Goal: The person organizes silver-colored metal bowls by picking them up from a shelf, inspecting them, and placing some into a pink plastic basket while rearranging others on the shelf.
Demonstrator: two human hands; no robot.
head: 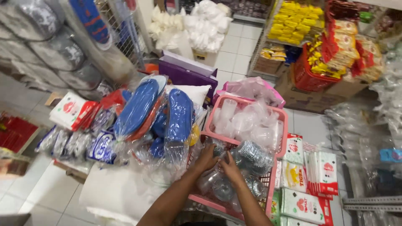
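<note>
Both my hands reach into a pink plastic basket [281, 125] in front of me. My left hand [206, 159] presses on a clear bag of silvery foil cups [251, 155] near the basket's near left side. My right hand [231, 168] lies beside it, fingers curled on a clear plastic bag of small containers [211, 182]. Whether either hand has a firm grip I cannot tell; both touch the wrapped packs. Clear plastic cups in bags [245, 121] fill the far half of the basket.
Bagged blue oval plates [140, 106] lean left of the basket. White and red tissue packs [307, 205] stand at the right. A purple box [186, 75], a red basket [305, 77] of yellow snack packs and a shelf [293, 21] lie beyond, on a white tiled floor [236, 50].
</note>
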